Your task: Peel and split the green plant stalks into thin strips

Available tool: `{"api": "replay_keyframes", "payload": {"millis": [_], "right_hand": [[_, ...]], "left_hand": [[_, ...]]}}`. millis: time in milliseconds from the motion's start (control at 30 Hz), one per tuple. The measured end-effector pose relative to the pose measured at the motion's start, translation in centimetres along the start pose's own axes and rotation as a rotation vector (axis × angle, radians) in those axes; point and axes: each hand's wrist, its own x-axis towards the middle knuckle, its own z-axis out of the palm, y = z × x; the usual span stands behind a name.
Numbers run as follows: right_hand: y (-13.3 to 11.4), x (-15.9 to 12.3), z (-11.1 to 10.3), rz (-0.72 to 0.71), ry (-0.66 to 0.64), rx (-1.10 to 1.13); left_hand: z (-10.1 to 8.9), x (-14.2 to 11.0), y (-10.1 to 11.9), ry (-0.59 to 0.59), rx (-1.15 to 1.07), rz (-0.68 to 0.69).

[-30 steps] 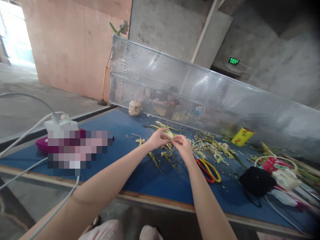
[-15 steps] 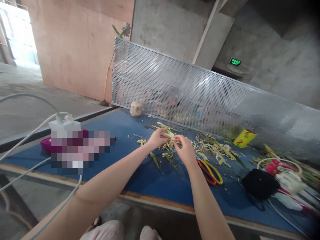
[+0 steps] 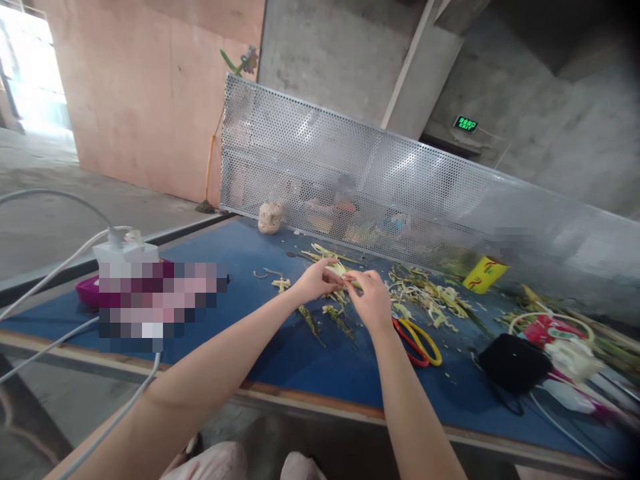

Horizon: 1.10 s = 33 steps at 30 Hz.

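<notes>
The left hand point(image 3: 320, 279) and right hand point(image 3: 369, 293) meet, fingertips pinching a pale leafy strip point(image 3: 339, 269) above the blue table point(image 3: 310, 360). Right of the strip lie red-and-yellow-handled scissors point(image 3: 419, 342) and shredded peelings point(image 3: 430, 293); beyond it, a perforated screen point(image 3: 320, 153).

The plant piece point(image 3: 339, 269) is pale yellow-green, thin and leafy, partly hidden by fingers. It is pinched between 2 hands, the left point(image 3: 317, 280) and the right point(image 3: 371, 295), over the blue bench point(image 3: 310, 360). Peeled scraps point(image 3: 430, 293) lie beside it, and 2 green sprigs point(image 3: 313, 325) point(image 3: 340, 320) lie nearer the front edge.
</notes>
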Motion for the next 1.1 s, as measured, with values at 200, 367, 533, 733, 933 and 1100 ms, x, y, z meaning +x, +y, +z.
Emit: {"api": "replay_keyframes", "payload": {"millis": [200,367,533,733,933,1100], "right_hand": [[0.6,0.1,0.6,0.18,0.04,0.273],[1.3,0.0,1.2,0.263,-0.016,0.362],[1.8,-0.1,1.7,0.307,-0.121,0.408],[1.8,-0.1,1.9,0.329,-0.157,0.476],[1.7,-0.1,2.0,0.387,-0.171,0.568],[1.5,0.0,1.9,0.421,-0.161,0.643]], "left_hand": [[0.1,-0.1,0.3,-0.05,-0.034,-0.015],[0.1,-0.1,0.3,-0.043,-0.047,-0.006],[0.2,-0.1,0.0,-0.033,-0.061,-0.038],[0.1,-0.1,0.1,-0.017,-0.072,-0.073],[0.1,-0.1,0.2,-0.003,-0.092,-0.095],[0.1,0.0,0.0,-0.007,-0.103,-0.105]]}}
